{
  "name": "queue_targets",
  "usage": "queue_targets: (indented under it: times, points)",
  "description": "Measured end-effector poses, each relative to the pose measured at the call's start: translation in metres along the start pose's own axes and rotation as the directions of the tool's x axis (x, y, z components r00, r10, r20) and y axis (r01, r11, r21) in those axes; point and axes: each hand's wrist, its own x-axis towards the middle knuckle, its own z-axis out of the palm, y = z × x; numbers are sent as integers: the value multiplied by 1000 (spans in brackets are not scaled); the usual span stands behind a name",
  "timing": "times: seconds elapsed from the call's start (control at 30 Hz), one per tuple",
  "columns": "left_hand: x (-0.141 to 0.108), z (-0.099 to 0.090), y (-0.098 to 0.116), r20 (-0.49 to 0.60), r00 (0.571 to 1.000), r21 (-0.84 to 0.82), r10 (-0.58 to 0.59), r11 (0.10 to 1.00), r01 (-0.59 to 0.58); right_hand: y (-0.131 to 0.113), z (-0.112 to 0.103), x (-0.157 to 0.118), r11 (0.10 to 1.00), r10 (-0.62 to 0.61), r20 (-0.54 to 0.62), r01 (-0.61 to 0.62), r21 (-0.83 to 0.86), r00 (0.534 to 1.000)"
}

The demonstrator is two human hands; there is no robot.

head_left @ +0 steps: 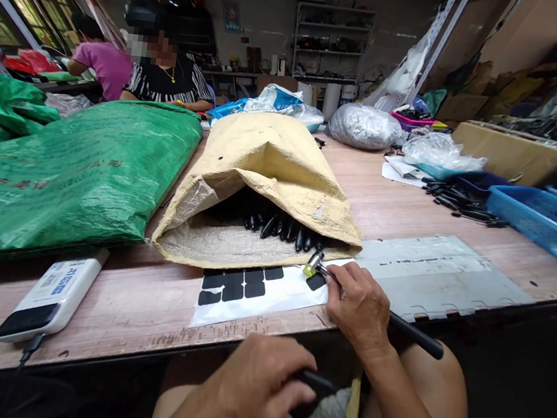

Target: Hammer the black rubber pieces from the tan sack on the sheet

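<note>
My right hand [361,305] grips a small hammer [417,335] close to its head. The hammer has a metal head with a yellow-green face, and its black handle sticks out behind the hand past the table edge. Lower down, my left hand [259,381] is closed around a black rod-like piece [319,381], whose far end points right. An open yellowish sack [348,411] is between my knees, beneath that piece. Just beyond the hammer head lies a woven sack [274,161] with its mouth towards me, several black handle-like pieces [281,228] inside. A white sheet with black stickers [234,286] lies before it.
A green woven sack [87,167] fills the left side. In front of it lies a white power bank [55,294] with a cable. On the right are a grey sheet [442,274], a blue bin [549,220] and loose black pieces [465,203]. Two people sit across the table.
</note>
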Motion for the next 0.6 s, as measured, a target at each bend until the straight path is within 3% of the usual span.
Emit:
queue_targets:
  times: [0.1, 0.2, 0.27, 0.33, 0.4, 0.47, 0.6]
  points:
    - [0, 43, -18, 147, 967, 81, -210, 976, 200, 0, 0, 0, 1000, 0, -2, 0, -1, 1000]
    - [11, 82, -55, 207, 866, 175, -454, 889, 424, -1, 0, 1, 1000, 2, 0, -2, -3, 1000]
    - [18, 99, -73, 205, 849, 208, -487, 869, 449, -1, -1, 1, 1000, 4, 2, -4, -2, 1000]
    - [21, 104, -75, 212, 854, 207, -476, 876, 437, -2, -1, 1, 1000, 4, 1, -4, 1, 1000]
    - [21, 97, -61, 240, 859, 180, -453, 890, 419, -2, -1, 0, 1000, 7, 2, -7, 0, 1000]
    - [19, 75, -35, 266, 889, 142, -374, 927, 347, -2, -1, 0, 1000, 12, 8, -12, -7, 1000]
    - [28, 6, 7, 252, 961, -76, -115, 988, 137, -2, -1, 0, 1000, 18, 22, -18, -18, 1000]
